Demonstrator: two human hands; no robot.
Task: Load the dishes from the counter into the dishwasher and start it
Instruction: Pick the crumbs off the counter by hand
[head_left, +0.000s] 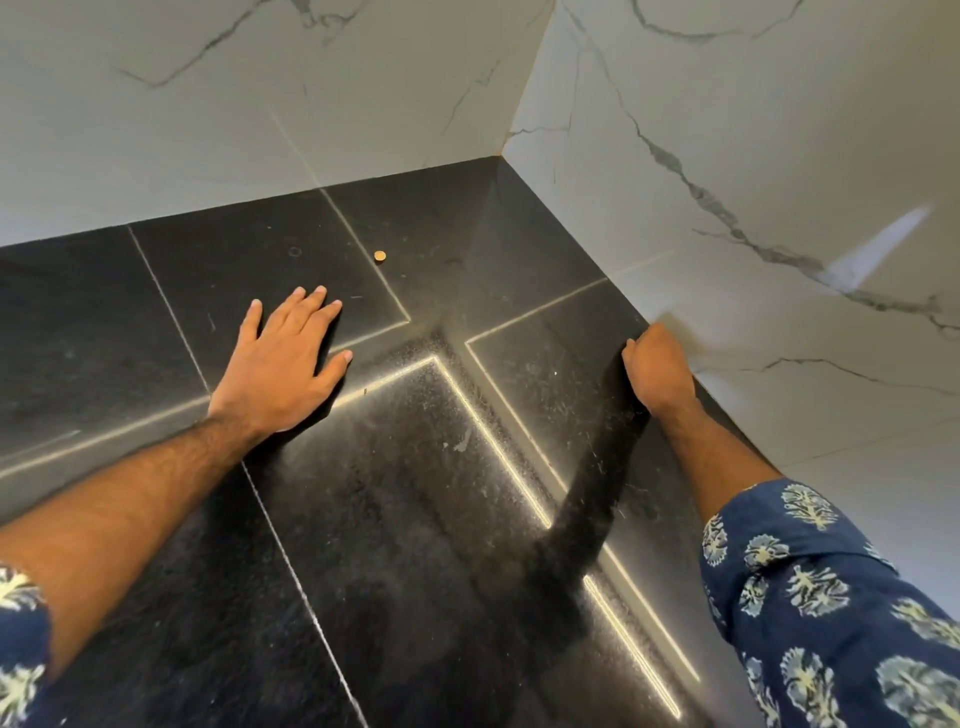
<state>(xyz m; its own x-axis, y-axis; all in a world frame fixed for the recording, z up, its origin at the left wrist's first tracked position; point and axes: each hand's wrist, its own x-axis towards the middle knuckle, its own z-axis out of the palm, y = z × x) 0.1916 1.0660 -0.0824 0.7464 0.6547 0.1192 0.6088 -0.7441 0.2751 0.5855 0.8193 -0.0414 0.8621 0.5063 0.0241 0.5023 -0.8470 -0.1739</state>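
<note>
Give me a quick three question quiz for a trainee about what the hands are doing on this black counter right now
1. True or false: the left hand lies flat with straight fingers on the black counter.
2. Where does the right hand sit? A) at the counter's edge by the marble wall; B) on a plate; C) on a dishwasher handle.
3. Fill in: the one loose thing on the counter is a small round ____ -coloured object behind the left hand.

Key: 1 true; 2 A; 3 gold. No dishes or dishwasher show in this view.
</note>
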